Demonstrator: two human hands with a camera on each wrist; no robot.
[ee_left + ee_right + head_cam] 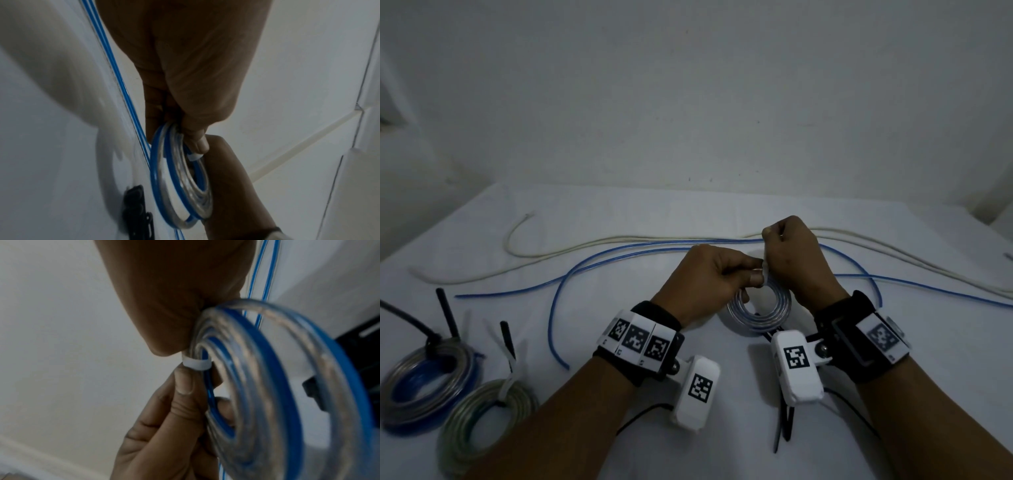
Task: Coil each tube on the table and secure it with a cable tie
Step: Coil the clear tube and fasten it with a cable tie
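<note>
Two coils were already done at the lower left of the head view: a blue-and-clear coil (426,385) bound with a black tie, and a clear greenish coil (486,426) bound with a white one. The third, a clear tube with a blue stripe (758,310), sat wound in a small ring just below frame centre, held up between both hands.

The left hand (709,281) pinched the ring's upper rim with thumb and curled fingers. The right hand (791,263) was curled beside it, touching it, and its raised thumb and finger seemed to pinch something white, probably the tie's tail, though that was too small to tell. In the right wrist view a white cable tie (196,364) already wrapped the bundled turns. My read was that this tie was being cinched.

Left to do: a long blue tube (619,255) and a long cream tube (585,248) lay uncoiled across the middle of the frame. Spare black ties (784,425) lay at lower centre.

For room, the table (722,212) was open toward its far edge, with a wall behind it. The loose tubes ran just behind the hands, the finished coils well apart at lower left.
</note>
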